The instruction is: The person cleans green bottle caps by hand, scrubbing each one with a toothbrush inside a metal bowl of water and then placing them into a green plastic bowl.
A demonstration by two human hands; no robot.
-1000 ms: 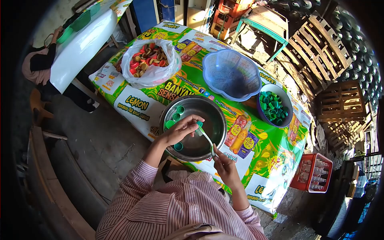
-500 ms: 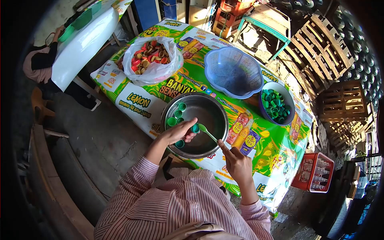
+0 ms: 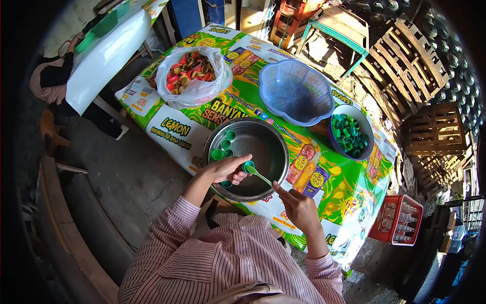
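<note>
Over the steel bowl (image 3: 271, 147), my left hand (image 3: 226, 170) pinches a green bottle cap (image 3: 247, 166) between thumb and fingers. My right hand (image 3: 298, 206) grips the end of a light green spoon-like tool (image 3: 262, 177), whose tip touches the cap. Several more green caps (image 3: 217, 154) lie in the left part of the bowl, some partly hidden by my left hand. To the right, a bowl of green caps (image 3: 349, 136) stands on the table.
A plastic bag (image 3: 169, 93) of red and gold caps sits at the table's far left, a blue basket (image 3: 296, 92) behind the steel bowl. A red crate (image 3: 395, 219) stands right of the table. Another person (image 3: 53, 81) is at the upper left.
The tool's tip has moved left and slightly down onto the cap. My right hand has shifted slightly left and down.
</note>
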